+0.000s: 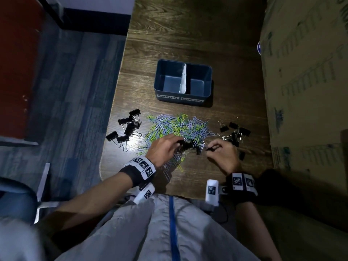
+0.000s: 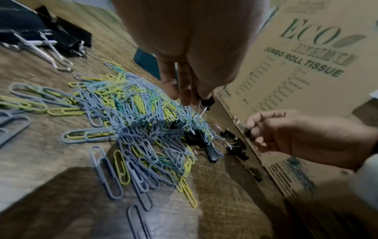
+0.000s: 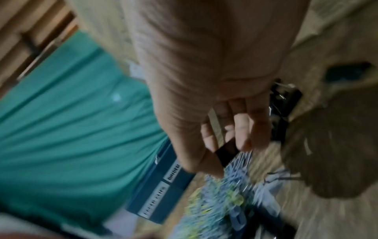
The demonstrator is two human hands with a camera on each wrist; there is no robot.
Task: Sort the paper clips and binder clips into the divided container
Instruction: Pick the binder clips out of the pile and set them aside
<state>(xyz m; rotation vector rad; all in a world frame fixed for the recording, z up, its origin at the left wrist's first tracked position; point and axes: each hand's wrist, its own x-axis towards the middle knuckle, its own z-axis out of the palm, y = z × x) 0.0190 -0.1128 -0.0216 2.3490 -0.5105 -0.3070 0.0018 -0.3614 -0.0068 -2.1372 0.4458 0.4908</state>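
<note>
Container: a dark blue plastic divided container (image 1: 183, 99), rectangular with rounded corners, stands on the wood-grain table (image 1: 188, 31) beyond the clips; one white paper divider (image 1: 183, 78) makes two compartments, both bare inside. Two white labels on the near wall read "PAPER CLIPS" at left and "BINDER CLIPS" at right.
Paper clips: a tangled heap of paper clips (image 1: 177, 127) in green, yellow and pale blue coated wire, too many to count, lies between container and hands.
Binder clips: about six large binder clips (image 1: 127, 128), black with silver wire handles, sit left of the heap; a cluster of small binder clips (image 1: 235, 131) sits right of it, count unclear in the dim light.
Left hand: left hand (image 1: 164, 149) pinches a small black binder clip (image 2: 206, 101) over the heap.
Right hand: right hand (image 1: 223, 153) pinches another small black clip (image 3: 226, 152); that wrist view is blurred.
Box: a printed cardboard box (image 2: 306, 64) stands along the table's right edge, cut off by the frame.
</note>
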